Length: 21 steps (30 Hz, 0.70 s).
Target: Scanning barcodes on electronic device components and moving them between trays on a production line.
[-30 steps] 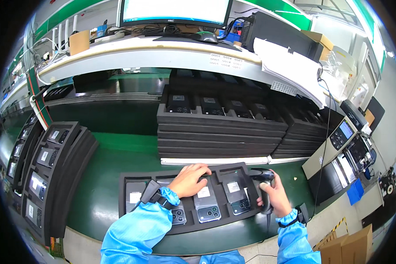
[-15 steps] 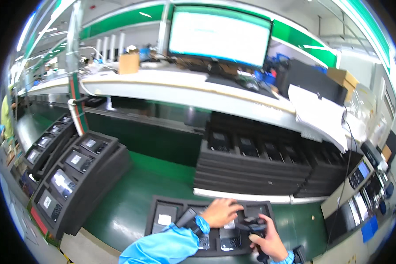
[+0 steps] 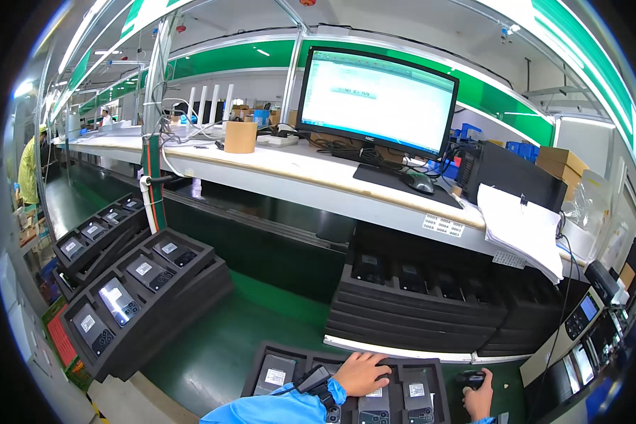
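Note:
My left hand [image 3: 362,373] lies over the dark foam tray [image 3: 263,353] at the bottom centre, fingers spread and draped on a phone [image 3: 373,410] and the tray's divider. To its right, another dark phone [image 3: 417,397] with a white label sits face down in the end slot. A further labelled phone [image 3: 274,374] lies in the left slot. Off the tray's right side, my right hand [image 3: 479,397] is closed round a black handheld device [image 3: 470,380], whose exact kind I cannot make out. A strapped black device [image 3: 314,381] sits on my left wrist.
Foam trays of phones [image 3: 180,300] stand stacked at left, with more stacked trays [image 3: 417,318] under the bench [image 3: 275,166]. On the bench are a monitor [image 3: 378,99], a mouse [image 3: 418,184] and hanging paper sheets [image 3: 519,230]. A beige machine [image 3: 565,346] with a small screen stands at right.
My right hand has moved right, off the tray, with the black device still in it. The phone in the end slot now shows. My left hand stays over the tray; the view has shifted.

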Available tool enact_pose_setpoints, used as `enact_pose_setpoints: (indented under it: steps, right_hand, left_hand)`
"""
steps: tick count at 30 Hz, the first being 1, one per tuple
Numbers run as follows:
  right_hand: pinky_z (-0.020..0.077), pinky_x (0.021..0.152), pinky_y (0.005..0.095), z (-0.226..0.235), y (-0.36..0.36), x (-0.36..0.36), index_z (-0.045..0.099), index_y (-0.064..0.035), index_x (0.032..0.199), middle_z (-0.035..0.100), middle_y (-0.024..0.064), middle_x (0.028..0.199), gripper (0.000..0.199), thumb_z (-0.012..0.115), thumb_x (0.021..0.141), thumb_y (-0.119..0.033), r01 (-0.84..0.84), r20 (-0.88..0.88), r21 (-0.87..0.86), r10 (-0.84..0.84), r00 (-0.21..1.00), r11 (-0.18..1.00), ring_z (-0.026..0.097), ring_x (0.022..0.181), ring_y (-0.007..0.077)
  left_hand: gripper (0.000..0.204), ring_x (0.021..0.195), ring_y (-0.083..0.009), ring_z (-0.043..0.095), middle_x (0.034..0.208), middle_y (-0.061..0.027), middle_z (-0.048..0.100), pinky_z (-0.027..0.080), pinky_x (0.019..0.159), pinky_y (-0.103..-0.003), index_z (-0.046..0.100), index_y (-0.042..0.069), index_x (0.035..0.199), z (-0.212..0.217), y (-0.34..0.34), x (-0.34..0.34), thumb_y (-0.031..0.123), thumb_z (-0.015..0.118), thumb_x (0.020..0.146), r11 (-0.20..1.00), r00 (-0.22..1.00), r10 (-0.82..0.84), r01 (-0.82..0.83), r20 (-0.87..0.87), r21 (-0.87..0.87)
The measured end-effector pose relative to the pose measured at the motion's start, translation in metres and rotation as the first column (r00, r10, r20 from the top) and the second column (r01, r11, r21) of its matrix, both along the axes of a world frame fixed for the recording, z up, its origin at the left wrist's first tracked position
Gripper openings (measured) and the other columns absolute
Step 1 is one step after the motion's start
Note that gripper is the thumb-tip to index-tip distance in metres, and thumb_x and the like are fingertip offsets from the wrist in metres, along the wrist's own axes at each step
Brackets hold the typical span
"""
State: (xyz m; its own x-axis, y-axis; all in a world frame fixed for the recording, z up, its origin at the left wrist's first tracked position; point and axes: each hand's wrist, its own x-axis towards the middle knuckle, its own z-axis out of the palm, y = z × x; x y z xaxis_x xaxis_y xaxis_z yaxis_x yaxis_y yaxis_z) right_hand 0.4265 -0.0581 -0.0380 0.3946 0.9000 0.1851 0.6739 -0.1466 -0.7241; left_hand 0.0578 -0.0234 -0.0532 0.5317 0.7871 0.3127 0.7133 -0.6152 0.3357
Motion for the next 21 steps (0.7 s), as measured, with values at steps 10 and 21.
enact_pose_setpoints:
  steps: [10,21]
  right_hand:
    - [0.0529,0.09,0.0465,0.0,0.015,-0.008,0.05,-0.0085,0.134,0.07,0.0274,0.105,0.065,0.069,0.071,-0.006,0.067,0.053,-0.017,-0.066,0.996,0.998,0.069,0.1,0.0452]
    - [0.0529,0.089,0.0499,0.002,0.014,-0.012,0.05,-0.0105,0.134,0.069,0.0297,0.106,0.065,0.069,0.072,-0.007,0.068,0.032,-0.004,-0.068,0.997,0.998,0.067,0.101,0.0483]
  left_hand:
    - [0.034,0.13,-0.0316,0.05,0.139,-0.0111,0.055,0.034,0.107,-0.047,0.064,0.015,0.113,0.006,0.001,0.003,0.045,0.057,0.099,1.0,0.995,0.008,-0.007,0.104,-0.015]
    - [0.021,0.102,-0.038,0.066,0.108,-0.0165,0.069,0.051,0.09,-0.043,0.051,0.004,0.089,0.004,0.017,0.001,0.017,0.067,0.088,0.979,0.767,0.026,0.109,0.641,-0.171]
